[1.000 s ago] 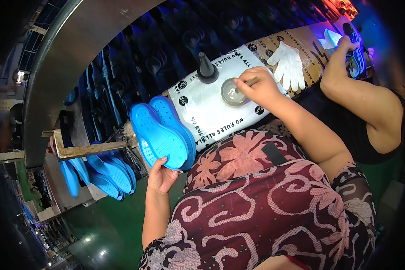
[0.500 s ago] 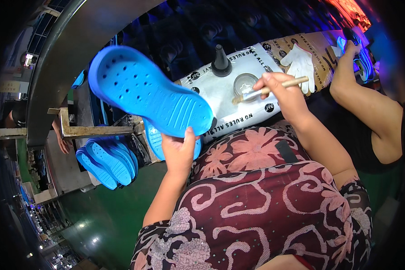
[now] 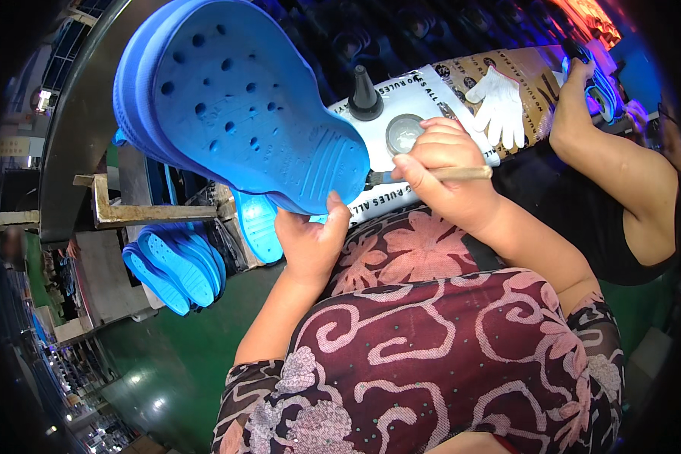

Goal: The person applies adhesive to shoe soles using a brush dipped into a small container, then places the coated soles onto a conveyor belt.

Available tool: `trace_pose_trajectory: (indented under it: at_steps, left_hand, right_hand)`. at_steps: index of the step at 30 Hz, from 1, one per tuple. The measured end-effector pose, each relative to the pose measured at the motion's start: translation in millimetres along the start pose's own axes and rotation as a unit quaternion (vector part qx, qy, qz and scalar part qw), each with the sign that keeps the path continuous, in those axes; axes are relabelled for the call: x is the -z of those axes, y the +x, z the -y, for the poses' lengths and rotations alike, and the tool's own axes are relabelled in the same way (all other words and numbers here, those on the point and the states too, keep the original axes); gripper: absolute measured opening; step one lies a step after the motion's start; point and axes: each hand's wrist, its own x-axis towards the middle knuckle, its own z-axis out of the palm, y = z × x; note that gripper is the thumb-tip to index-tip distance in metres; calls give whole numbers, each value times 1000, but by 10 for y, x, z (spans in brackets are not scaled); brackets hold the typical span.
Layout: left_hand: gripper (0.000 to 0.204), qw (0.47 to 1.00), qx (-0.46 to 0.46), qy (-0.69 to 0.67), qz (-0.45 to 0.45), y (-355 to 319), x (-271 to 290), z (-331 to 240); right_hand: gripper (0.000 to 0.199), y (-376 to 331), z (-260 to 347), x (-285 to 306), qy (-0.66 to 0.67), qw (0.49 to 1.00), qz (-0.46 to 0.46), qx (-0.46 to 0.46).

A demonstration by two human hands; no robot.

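Note:
In my left hand (image 3: 310,234) is a blue shoe sole (image 3: 242,98), gripped at its heel end and raised tilted, with its holed, ridged face showing. My right hand (image 3: 450,170) is closed around the wooden handle of a paintbrush (image 3: 467,173). The bristle end meets the heel edge of the sole. Just beyond my right hand, a round grey dish (image 3: 405,135) sits on a white plastic-wrapped surface (image 3: 382,208). A dark cone-tipped bottle (image 3: 365,97) stands beside the dish.
A white glove (image 3: 499,110) lies on brown printed wrapping. Another blue sole (image 3: 257,227) is below the held one; several more (image 3: 178,265) are stacked at the left by a metal frame (image 3: 102,204). A co-worker's arm (image 3: 613,159) reaches in at the right.
The brush has moved left from above the dish to the heel edge of the sole. The sole has come closer and now looks larger.

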Motion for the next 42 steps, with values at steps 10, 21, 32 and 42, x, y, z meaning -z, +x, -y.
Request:
trace_pose_trajectory:
  at_steps: [10, 21, 32, 42]
  left_hand:
    - [14, 999, -19, 38, 3, -8, 6, 0]
    - [18, 994, -102, 15, -44, 18, -71, 140]
    - [23, 984, -162, 64, 35, 67, -102, 40]
    - [25, 982, -157, 81, 63, 90, -88, 25]
  right_hand:
    - [21, 22, 14, 22, -3, 1000, 16, 2]
    - [19, 23, 35, 16, -5, 998, 65, 19]
    - [19, -52, 94, 29, 9, 999, 31, 19]
    - [20, 17, 62, 9, -40, 998, 26, 38]
